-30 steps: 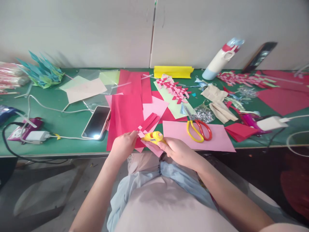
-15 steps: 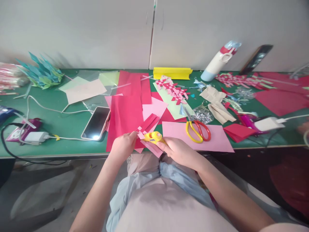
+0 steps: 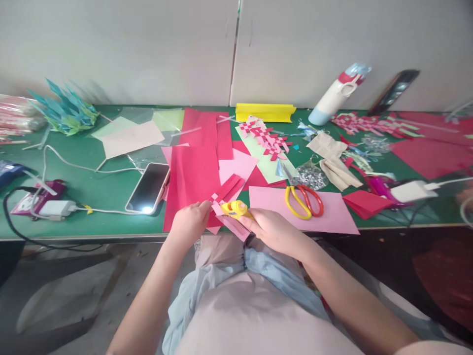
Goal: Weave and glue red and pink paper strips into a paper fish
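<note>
My left hand pinches the left end of a woven piece of red and pink paper strips near the table's front edge. Closed round a yellow glue bottle is my right hand, and the bottle lies over the pink strips, its tip near the woven part. Whether the tip touches the paper is too small to tell. Red sheets lie under and behind the woven piece. To the right, scissors with yellow and red handles rest on a pink sheet.
A lit phone and white cables lie left. Finished woven strips sit on pale green paper behind. A bottle, a bag of small beads and a power strip stand or lie right.
</note>
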`<state>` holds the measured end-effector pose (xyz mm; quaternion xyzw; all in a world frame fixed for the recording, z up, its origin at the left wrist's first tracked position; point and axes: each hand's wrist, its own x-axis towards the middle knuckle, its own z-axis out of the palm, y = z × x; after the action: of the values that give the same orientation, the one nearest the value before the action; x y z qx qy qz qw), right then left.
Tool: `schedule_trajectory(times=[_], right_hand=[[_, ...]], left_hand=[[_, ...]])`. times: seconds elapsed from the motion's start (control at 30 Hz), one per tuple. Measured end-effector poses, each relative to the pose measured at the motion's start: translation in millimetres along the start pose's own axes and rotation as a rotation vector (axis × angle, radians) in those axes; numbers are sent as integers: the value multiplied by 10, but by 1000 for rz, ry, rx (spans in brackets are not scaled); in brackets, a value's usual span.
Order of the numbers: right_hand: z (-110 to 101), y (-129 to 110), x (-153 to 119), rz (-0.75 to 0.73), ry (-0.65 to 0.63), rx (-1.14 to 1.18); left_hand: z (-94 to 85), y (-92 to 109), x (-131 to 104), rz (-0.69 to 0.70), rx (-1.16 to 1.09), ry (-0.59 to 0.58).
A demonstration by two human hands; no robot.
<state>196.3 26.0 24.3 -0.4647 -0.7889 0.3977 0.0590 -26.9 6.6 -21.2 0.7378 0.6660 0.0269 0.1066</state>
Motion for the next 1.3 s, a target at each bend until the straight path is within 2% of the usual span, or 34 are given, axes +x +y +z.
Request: schedule_trajectory(times=[0.27, 0.63, 0.97, 1.3], right_hand=[[5, 5, -11, 16, 18, 23], [31, 4, -2, -1, -6, 5], [56, 26, -10, 9, 20, 14], [-4, 98, -72, 10, 40, 117]], left_hand=[[-7, -9, 8, -6, 4, -16], [19, -14, 1, 17, -19, 21], [-12, -2, 4, -7, -10, -25], [-43, 12, -10, -2, -15, -13]])
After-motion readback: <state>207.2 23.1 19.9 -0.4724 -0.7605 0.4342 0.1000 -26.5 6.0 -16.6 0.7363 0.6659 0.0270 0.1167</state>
